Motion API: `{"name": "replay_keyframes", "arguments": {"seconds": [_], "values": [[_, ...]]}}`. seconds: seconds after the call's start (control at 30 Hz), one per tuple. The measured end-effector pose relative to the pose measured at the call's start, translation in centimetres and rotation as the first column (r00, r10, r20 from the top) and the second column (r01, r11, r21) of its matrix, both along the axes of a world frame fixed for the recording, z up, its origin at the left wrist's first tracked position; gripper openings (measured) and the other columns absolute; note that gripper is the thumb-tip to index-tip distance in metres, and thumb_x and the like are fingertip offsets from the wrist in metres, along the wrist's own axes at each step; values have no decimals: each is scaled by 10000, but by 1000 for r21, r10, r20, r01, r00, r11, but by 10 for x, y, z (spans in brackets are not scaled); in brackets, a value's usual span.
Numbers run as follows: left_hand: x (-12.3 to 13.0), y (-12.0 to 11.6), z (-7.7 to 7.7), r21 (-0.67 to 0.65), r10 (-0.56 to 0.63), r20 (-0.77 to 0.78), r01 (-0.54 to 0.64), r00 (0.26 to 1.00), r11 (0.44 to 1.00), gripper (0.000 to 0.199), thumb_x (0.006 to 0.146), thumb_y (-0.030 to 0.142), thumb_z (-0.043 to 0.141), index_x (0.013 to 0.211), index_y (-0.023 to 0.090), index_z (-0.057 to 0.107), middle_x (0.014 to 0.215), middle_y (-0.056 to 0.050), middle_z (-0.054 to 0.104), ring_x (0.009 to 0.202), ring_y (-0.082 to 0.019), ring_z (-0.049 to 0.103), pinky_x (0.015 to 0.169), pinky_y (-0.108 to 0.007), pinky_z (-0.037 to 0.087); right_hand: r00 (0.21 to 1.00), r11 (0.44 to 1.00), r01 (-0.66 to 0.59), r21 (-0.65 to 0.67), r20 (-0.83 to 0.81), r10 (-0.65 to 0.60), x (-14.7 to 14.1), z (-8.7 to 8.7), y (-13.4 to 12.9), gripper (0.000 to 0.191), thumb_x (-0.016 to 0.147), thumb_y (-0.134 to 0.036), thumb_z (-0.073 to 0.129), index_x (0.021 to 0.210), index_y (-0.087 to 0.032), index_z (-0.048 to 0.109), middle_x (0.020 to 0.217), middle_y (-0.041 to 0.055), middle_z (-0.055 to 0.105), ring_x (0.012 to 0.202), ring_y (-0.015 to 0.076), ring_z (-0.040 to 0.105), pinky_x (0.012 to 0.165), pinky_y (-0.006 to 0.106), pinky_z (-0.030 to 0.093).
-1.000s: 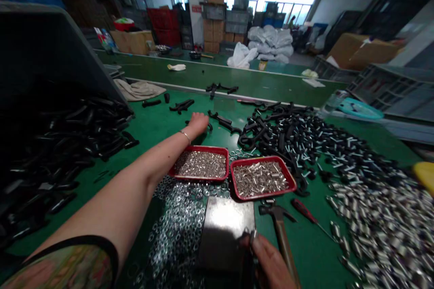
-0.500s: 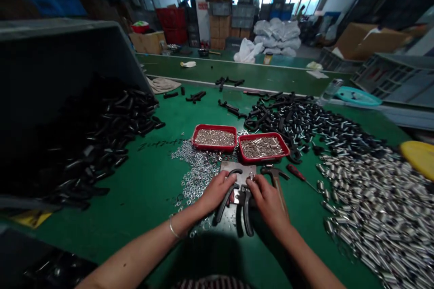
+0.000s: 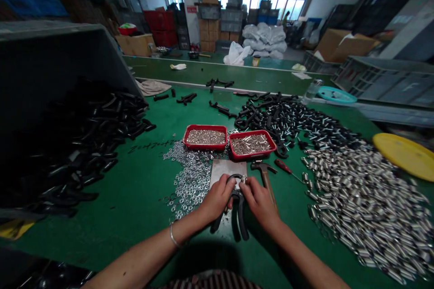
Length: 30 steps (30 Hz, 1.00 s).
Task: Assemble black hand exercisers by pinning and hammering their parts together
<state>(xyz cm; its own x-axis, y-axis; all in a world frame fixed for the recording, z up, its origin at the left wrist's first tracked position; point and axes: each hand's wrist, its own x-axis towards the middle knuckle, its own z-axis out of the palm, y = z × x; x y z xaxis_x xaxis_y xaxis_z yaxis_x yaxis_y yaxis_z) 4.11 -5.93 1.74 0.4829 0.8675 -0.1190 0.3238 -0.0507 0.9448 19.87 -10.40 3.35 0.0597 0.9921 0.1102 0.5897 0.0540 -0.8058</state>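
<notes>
Near the table's front middle, my left hand (image 3: 217, 198) is closed round a curved black part (image 3: 234, 176), above a metal plate (image 3: 222, 168). My right hand (image 3: 259, 198) pinches a small shiny metal piece (image 3: 243, 179) close to the curved part's end. Below the fingers hangs a black handle (image 3: 242, 219), joined to the parts between my hands; the joint is partly hidden. A hammer (image 3: 267, 183) lies just right of my right hand, with a red screwdriver (image 3: 283, 166) beyond it.
Two red trays (image 3: 205, 146) (image 3: 252, 156) of small metal pieces stand beyond the plate. Washers (image 3: 190, 180) spread to the left, metal springs (image 3: 366, 207) to the right. A large bin (image 3: 115, 54) spills black parts (image 3: 111, 113). A yellow lid (image 3: 403, 156) lies far right.
The view has shifted slightly to the right. The black parts have come together between my hands, and the small metal piece is now closer to the curved part.
</notes>
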Motion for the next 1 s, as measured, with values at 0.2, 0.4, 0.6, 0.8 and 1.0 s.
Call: {"name": "replay_keyframes", "arguments": {"seconds": [0.2,0.4,0.6,0.8,1.0], "values": [[-9,-1,2,256,51,-245,13,968,966,340,1022,406,263,1150,171,473,811,-62,661,727,-215,667,646,-305,473,992,998,-42,-47,-118,36,-2,4,4,270,972,-420,445,805,-216,505,696,-13,558,637,152,539,593,254,380],[-17,-1,8,355,-10,-415,172,910,919,366,1029,373,214,1200,171,468,939,-103,687,817,-252,683,724,-346,493,901,903,-329,-277,-378,213,4,16,8,316,991,-488,391,983,-202,527,767,-1,652,487,112,498,455,234,373],[-20,1,7,449,-131,-504,389,853,805,297,1007,396,324,1061,205,546,1004,-124,664,713,-236,660,655,-309,465,971,967,-191,-170,-179,161,-6,9,-4,276,974,-429,436,941,-190,571,861,61,685,795,195,645,713,295,507],[-10,53,5,465,-76,-429,293,900,836,317,992,439,384,1079,227,603,732,-56,644,673,-243,633,658,-308,453,983,972,-182,-145,-19,181,20,0,40,302,963,-404,481,1128,-183,604,979,85,722,890,219,680,790,331,516],[-4,116,23,615,-65,-526,432,848,659,270,937,405,534,896,180,676,908,-98,661,907,-258,600,878,-383,421,906,991,-45,126,422,-13,86,16,108,210,935,-304,560,929,-194,739,960,92,727,963,249,620,913,397,447]]}}
